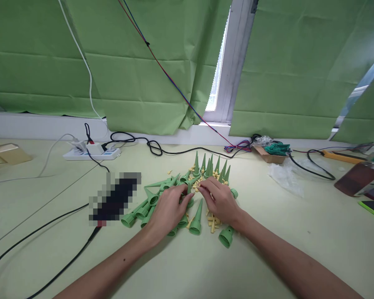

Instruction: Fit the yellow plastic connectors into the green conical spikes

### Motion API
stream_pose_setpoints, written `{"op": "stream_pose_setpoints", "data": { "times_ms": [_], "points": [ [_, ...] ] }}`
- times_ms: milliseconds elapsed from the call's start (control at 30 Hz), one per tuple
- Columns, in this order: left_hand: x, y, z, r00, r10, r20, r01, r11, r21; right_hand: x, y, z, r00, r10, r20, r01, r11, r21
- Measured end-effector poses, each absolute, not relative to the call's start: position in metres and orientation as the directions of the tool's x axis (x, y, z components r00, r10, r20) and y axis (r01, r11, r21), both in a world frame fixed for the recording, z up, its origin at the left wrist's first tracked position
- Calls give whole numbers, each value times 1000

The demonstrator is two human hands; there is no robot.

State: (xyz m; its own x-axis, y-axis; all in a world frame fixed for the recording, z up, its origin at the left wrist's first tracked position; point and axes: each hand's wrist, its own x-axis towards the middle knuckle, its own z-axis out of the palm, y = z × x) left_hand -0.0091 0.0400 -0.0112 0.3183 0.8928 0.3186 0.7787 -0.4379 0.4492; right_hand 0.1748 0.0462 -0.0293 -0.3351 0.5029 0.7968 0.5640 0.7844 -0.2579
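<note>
Green cones (130, 219) and yellow pieces (212, 224) lay centrally on the table (187, 274).
The left hand (166, 209) gripped one cone (189, 189); the right hand (220, 200), just beside it, pinched a small yellow piece (199, 185).

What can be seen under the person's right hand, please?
Yellow pieces show below the right hand, and a green cone extends towards the wrist. The cone's tip and whatever lies beneath the palm are covered.
</note>
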Motion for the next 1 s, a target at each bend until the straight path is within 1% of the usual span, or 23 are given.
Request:
{"op": "stream_pose_setpoints", "data": {
  "times_ms": [133, 267, 467, 567, 667, 1000],
  "points": [
    [-8, 40, -11, 316, 895, 314, 767, -436, 471, 175, 46, -28, -341, 511, 789, 570, 780, -259],
    [-8, 39, -12, 302, 890, 341, 746, -443, 496, 175, 46, -29, -343, 517, 784, 578, 774, -258],
    [-6, 39, -10, 196, 899, 392, 666, -416, 619, 174, 47, -31, -408, 553, 726, 570, 776, -271],
    [-5, 38, -8, 164, 893, 420, 627, -423, 654, 173, 47, -33, -445, 554, 703, 566, 783, -259],
    [-4, 37, -8, 148, 889, 433, 609, -427, 668, 173, 46, -33, -447, 560, 697, 569, 780, -261],
    [-2, 34, -7, 170, 883, 437, 592, -446, 671, 173, 48, -34, -432, 574, 696, 563, 774, -289]
  ]
}}
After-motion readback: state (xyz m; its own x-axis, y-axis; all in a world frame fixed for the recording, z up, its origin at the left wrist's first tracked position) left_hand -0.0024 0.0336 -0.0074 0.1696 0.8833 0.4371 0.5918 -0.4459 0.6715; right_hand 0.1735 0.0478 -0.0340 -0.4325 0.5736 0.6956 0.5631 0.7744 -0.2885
